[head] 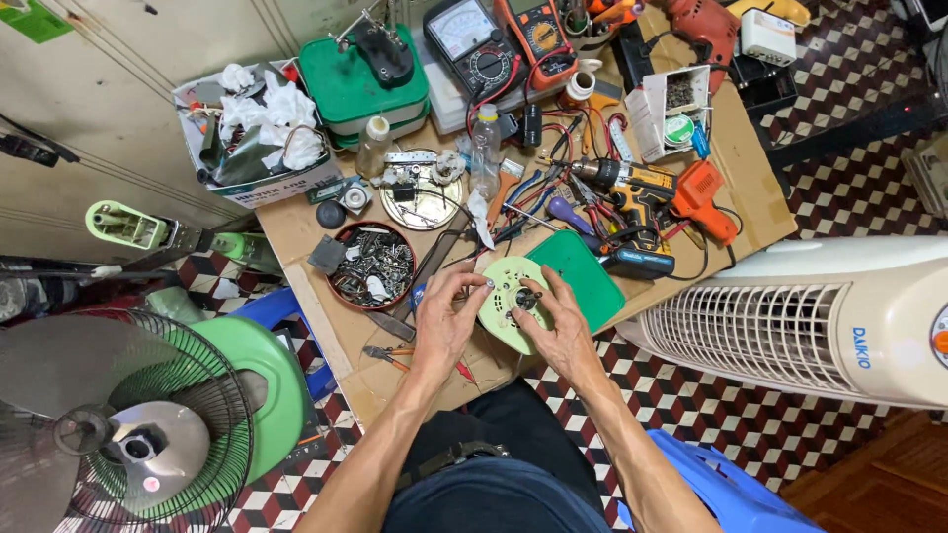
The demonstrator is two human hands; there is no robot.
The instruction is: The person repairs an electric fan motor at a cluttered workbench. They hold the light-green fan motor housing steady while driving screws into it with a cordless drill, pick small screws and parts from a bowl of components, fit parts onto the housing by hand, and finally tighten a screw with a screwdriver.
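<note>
1. We hold a pale green round plastic disc (509, 296) at the near edge of the cardboard-covered worktable (750, 168), just in front of the green lid (578, 271).
2. Our left hand (444, 316) grips the disc's left rim, fingers curled and pinching it; our right hand (558, 331) lies over its right side, fingertips closed on a small dark part near the centre (we cannot tell exactly what that part is).
3. We judge the disc light and stiff, a thin moulded plastic piece with small holes, likely brittle if flexed; the smooth face may slip, so the rim is the place to hold, steadying from both sides.
4. Counts: one disc, two hands on it.
5. Near the left hand, one round tin of screws and metal bits (372, 265), and one pair of pliers (385, 355) lying at the table edge.
6. Further back: two multimeters (504, 44), two clear plastic bottles (484, 138), one orange-and-black cordless drill (632, 183).
7. Off the table: one fan with a wire guard (118, 424) to the left, one white tower cooler (839, 321) to the right.
</note>
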